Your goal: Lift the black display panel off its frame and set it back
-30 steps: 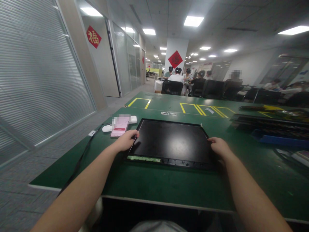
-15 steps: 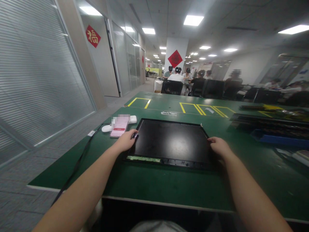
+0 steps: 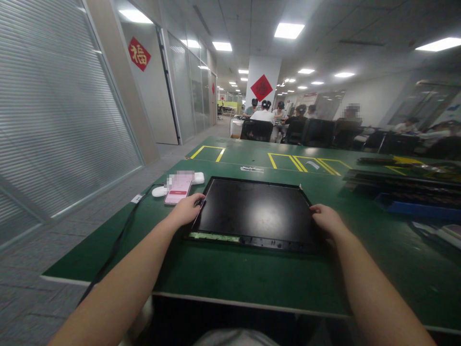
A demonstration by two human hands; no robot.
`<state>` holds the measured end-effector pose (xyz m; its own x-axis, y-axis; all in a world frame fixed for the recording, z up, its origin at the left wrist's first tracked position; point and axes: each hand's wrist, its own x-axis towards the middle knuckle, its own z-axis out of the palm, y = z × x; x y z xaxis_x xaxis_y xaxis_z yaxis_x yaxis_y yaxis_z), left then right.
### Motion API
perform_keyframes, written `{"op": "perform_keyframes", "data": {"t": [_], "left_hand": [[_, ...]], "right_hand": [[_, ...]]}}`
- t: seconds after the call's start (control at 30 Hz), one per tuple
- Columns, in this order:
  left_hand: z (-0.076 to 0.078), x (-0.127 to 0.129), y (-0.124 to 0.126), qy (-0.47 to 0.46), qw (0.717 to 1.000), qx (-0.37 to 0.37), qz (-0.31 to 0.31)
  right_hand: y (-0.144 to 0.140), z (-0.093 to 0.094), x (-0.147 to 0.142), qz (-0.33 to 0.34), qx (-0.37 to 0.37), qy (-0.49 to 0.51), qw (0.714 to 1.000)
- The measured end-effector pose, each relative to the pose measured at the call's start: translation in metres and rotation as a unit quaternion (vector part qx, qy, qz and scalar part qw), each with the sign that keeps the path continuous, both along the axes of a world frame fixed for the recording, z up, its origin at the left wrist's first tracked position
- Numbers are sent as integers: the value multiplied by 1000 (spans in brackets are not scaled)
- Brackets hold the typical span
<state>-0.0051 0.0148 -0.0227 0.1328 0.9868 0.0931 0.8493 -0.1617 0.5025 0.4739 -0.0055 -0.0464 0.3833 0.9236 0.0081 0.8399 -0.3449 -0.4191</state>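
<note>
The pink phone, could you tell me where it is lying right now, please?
In the head view the pink phone lies on the green table, just beyond the left hand, left of the black panel.

Both hands (image 3: 187,210) on black panel (image 3: 255,211)

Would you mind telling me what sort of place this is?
Probably an electronics assembly floor in an office building: green work table with yellow marked bays, a bare display panel held by both hands, seated co-workers behind.

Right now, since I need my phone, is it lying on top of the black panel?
No, the phone lies on the green table beside the black panel, just beyond the left hand.
</note>
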Motion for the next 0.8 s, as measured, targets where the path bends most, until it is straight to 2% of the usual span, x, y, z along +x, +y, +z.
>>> {"op": "perform_keyframes", "data": {"t": [0.33,0.5,0.57,0.67,0.8], "left_hand": [[0,1,-1,-33,999,4,4],[3,0,-1,-120,993,8,19],[6,3,-2,-196,980,-12,31],[11,7,-6,-323,943,-59,54],[13,12,-8,-411,901,-107,92]], "right_hand": [[0,0,0,12,-1,-19,1000],[-2,3,-2,1,-10,-9,1000],[-2,3,-2,1,-10,1,1000],[-1,0,0,1,0,0,1000],[0,-2,2,2,6,-9,1000]]}}
